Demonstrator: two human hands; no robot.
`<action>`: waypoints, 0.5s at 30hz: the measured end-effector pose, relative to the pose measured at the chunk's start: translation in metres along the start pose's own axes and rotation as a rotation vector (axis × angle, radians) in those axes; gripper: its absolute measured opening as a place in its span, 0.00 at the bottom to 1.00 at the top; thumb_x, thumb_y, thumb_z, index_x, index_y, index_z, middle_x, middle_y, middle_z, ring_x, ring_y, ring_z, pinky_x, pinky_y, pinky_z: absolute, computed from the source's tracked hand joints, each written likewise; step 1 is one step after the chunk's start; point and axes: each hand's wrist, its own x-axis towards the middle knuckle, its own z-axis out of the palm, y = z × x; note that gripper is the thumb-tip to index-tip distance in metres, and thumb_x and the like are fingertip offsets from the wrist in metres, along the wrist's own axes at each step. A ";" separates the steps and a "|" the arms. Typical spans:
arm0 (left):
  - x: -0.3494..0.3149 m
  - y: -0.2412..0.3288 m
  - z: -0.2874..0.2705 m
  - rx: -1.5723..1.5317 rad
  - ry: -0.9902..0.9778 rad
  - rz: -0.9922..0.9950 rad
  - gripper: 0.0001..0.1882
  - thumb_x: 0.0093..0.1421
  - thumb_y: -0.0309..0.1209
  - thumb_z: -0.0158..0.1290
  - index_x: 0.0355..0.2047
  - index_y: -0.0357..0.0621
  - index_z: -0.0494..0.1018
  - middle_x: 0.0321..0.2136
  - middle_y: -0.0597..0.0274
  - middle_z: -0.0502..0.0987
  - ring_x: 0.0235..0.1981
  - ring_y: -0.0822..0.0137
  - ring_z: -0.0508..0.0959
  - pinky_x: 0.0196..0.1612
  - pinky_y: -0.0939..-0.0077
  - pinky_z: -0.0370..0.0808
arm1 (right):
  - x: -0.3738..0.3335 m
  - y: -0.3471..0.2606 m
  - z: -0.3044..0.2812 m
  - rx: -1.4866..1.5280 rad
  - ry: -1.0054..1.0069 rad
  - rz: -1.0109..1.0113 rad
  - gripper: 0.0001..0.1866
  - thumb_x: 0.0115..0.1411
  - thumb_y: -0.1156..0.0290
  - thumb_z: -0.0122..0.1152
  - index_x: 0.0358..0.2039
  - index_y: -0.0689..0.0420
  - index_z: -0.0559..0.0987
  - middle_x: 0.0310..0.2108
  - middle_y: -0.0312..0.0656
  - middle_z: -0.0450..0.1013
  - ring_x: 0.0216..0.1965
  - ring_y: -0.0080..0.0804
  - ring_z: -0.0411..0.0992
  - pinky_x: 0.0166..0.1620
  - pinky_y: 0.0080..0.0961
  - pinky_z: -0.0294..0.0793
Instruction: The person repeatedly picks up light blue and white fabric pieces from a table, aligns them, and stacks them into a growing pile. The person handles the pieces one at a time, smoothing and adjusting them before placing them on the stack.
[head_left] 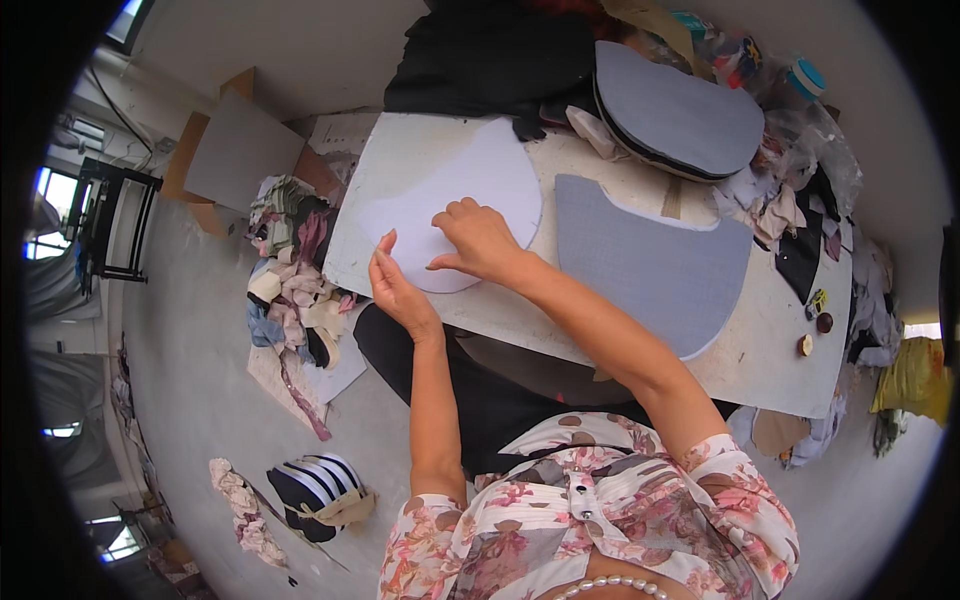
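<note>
A white, round-edged cut piece (492, 190) lies on the pale work board in front of me. At its near left edge, my left hand (400, 295) has its fingers drawn together on the rim of the piece. My right hand (478, 238) rests on top of the white piece, palm down, with the thumb spread from the bent fingers. To the right lies a larger grey-blue cut piece (650, 265) with a notched upper edge and a white underside showing. Farther back is a stack of rounded grey-and-black pieces (680, 110).
Black fabric (490, 60) covers the board's far edge. Fabric scraps (295, 280) are heaped at the left beside a cardboard box (240, 150). Plastic bags (815, 140) and scraps crowd the right. A tied striped bundle (320, 495) sits on the floor. Two small round objects (806, 345) lie near the board's right edge.
</note>
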 end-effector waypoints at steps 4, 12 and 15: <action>0.025 -0.017 -0.030 0.026 0.102 -0.001 0.19 0.69 0.36 0.40 0.46 0.32 0.72 0.45 0.55 0.76 0.48 0.67 0.73 0.55 0.72 0.65 | 0.013 0.002 0.032 -0.061 -0.177 0.008 0.03 0.48 0.74 0.60 0.24 0.60 0.77 0.30 0.47 0.73 0.37 0.44 0.71 0.37 0.37 0.73; 0.050 -0.054 -0.039 0.713 -0.215 0.156 0.24 0.67 0.40 0.41 0.59 0.40 0.64 0.59 0.46 0.63 0.65 0.48 0.54 0.64 0.45 0.46 | 0.017 0.009 0.031 -0.031 -0.267 0.051 0.04 0.52 0.72 0.57 0.26 0.59 0.77 0.29 0.44 0.75 0.35 0.43 0.73 0.37 0.35 0.73; 0.048 -0.070 -0.039 1.118 -0.311 0.178 0.26 0.67 0.40 0.40 0.62 0.41 0.59 0.64 0.48 0.56 0.67 0.51 0.50 0.64 0.40 0.41 | 0.022 0.014 0.010 0.263 -0.322 0.259 0.07 0.56 0.69 0.56 0.27 0.59 0.76 0.27 0.40 0.74 0.31 0.36 0.73 0.32 0.29 0.73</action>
